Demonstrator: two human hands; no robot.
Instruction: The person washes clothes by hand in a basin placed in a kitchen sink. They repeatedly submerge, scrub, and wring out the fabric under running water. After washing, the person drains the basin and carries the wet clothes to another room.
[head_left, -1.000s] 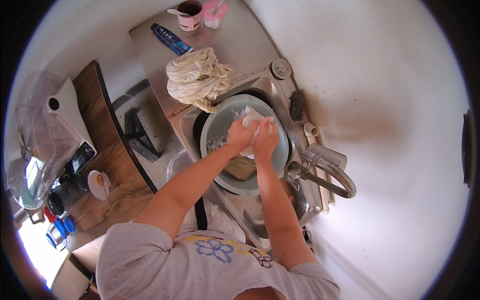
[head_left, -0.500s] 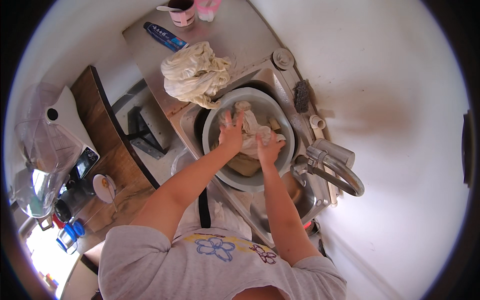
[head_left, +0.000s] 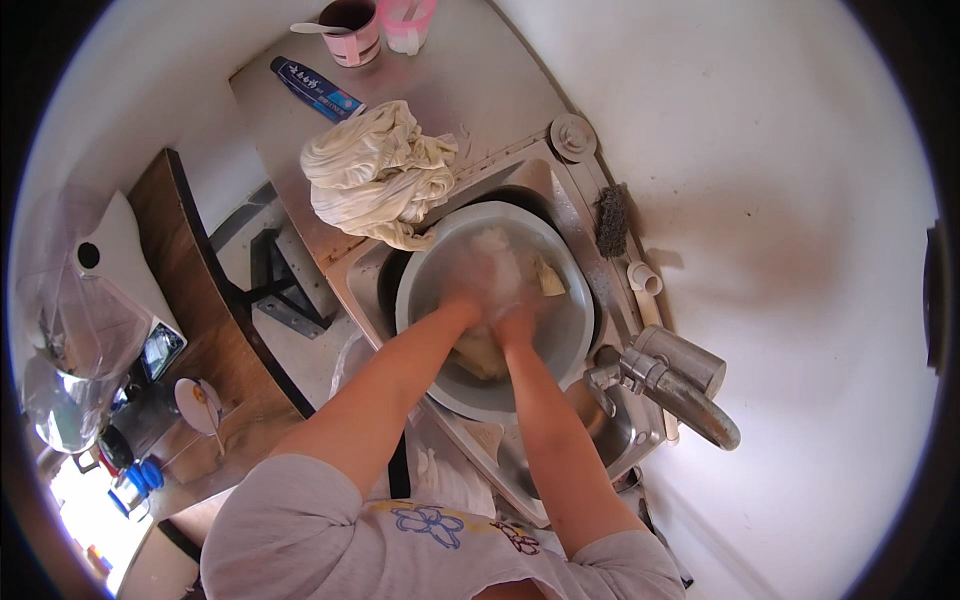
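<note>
A round grey basin (head_left: 412, 362) of cloudy water sits in the steel sink. Both of my hands are down in it, under the water up to the wrists. My left hand (head_left: 470, 290) is at a whitish wet cloth (head_left: 500, 265), its fingers lost in the murk. Close beside it my right hand (head_left: 514, 318) is also sunk at the cloth, fingers blurred and hidden. A yellowish-brown piece of cloth (head_left: 480, 355) lies low in the basin, and a small pale yellowish piece (head_left: 550, 280) shows at its right side.
A twisted cream cloth (head_left: 375, 175) lies on the steel counter beside the sink, near a dark blue tube (head_left: 315, 90). Behind stand a pink cup (head_left: 352, 40) and a pink container (head_left: 407, 25). Right of the basin are a dark scrubber (head_left: 611, 220) and a curved faucet (head_left: 690, 395).
Both hands have pushed down from the cloth's surface into the water, taking the white cloth under. My fingers showed before and are now hidden. The whole view has shifted slightly.
</note>
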